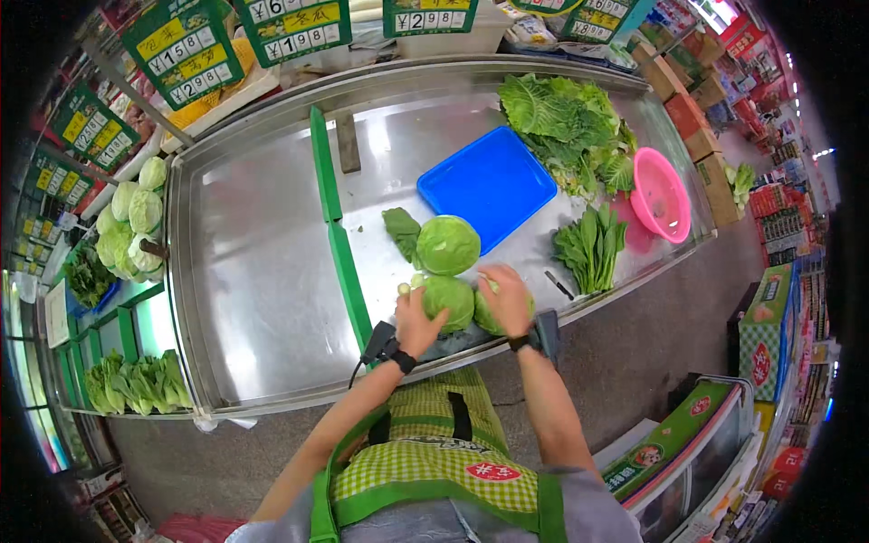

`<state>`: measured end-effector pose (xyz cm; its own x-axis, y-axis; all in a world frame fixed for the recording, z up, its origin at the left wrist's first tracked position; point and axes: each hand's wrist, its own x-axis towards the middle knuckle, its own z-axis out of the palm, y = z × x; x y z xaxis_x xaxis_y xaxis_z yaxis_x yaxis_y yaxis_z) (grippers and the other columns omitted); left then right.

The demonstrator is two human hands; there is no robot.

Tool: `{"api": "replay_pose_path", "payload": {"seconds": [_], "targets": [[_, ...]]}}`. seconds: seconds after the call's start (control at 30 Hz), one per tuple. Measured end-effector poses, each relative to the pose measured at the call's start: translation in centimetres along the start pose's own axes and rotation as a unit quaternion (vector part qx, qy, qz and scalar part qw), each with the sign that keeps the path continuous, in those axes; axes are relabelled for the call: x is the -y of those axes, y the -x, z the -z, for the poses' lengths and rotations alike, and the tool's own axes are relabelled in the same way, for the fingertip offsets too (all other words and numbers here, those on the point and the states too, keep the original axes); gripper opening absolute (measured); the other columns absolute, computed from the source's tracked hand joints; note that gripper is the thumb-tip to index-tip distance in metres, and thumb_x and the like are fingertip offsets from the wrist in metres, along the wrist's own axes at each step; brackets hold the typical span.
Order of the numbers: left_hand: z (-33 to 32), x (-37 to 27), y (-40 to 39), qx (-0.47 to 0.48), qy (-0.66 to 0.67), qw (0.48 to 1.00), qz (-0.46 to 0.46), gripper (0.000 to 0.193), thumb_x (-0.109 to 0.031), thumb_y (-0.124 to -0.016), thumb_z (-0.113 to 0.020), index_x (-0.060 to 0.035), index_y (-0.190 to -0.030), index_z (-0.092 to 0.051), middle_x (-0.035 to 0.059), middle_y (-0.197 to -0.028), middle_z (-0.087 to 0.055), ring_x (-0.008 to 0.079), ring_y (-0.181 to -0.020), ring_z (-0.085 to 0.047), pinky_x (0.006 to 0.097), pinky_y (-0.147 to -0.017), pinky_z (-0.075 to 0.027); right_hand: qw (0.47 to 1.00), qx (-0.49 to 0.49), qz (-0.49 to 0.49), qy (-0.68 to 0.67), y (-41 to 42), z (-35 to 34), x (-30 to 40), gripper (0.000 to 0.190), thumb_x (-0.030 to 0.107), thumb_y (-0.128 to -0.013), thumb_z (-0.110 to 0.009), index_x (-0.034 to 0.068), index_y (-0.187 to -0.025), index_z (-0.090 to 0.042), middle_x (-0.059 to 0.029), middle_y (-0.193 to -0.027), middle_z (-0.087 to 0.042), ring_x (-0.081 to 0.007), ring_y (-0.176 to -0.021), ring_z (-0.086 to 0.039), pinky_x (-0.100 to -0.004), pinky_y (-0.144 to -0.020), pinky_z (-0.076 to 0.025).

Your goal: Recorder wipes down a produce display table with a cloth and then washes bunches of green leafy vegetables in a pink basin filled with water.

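Three round green cabbages stand close together near the front edge of a metal display counter [258,271]. My left hand [415,320] grips the left side of the middle cabbage [451,298], its thumb across the near face. Over the right cabbage [487,317] my right hand [508,298] is curled, covering much of it; its fingertips are partly hidden. Just behind the middle one sits the far cabbage [448,244], with a loose dark green leaf [402,229] at its left. Small pale pieces [405,288] show beside my left fingers.
A blue plastic tray [485,186] lies behind the cabbages. To the right are leafy greens [592,251], a knife [559,285], a pink basin [660,197] and a heap of leaves [563,129]. A green divider [336,231] crosses the counter. Black devices [379,343] flank my wrists.
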<state>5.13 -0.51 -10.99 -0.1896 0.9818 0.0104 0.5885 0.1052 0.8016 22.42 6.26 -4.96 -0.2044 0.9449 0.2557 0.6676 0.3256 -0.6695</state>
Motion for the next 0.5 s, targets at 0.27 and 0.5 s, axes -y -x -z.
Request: {"api": "replay_pose_path", "payload": {"seconds": [0.27, 0.5], "targets": [[-3.7, -1.8, 0.0, 0.036, -0.16, 0.986, 0.029, 0.09, -0.046, -0.05, -0.078, -0.0109, -0.123, -0.036, 0.0233, -0.111, -0.035, 0.0396, -0.089, -0.043, 0.0483, -0.074, -0.037, 0.981, 0.056, 0.117, 0.145, -6.5, -5.9, -0.2, 0.017, 0.014, -0.065, -0.065, 0.012, -0.081, -0.063, -0.0095, -0.076, -0.05, -0.0287, -0.078, -0.051, -0.0387, -0.061, -0.042], [-4.0, -2.0, -1.2, 0.07, -0.111, 0.988, 0.084, 0.101, -0.043, -0.044, -0.08, -0.0134, -0.128, -0.031, 0.0231, -0.114, -0.034, 0.0419, -0.097, -0.046, 0.0487, -0.08, -0.041, 0.999, -0.002, 0.034, -0.032, -7.4, -4.6, -4.3, 0.007, 0.006, -0.072, -0.059, 0.005, -0.079, -0.061, -0.0118, -0.079, -0.059, -0.0291, -0.076, -0.057, -0.0353, -0.067, -0.046]]}}
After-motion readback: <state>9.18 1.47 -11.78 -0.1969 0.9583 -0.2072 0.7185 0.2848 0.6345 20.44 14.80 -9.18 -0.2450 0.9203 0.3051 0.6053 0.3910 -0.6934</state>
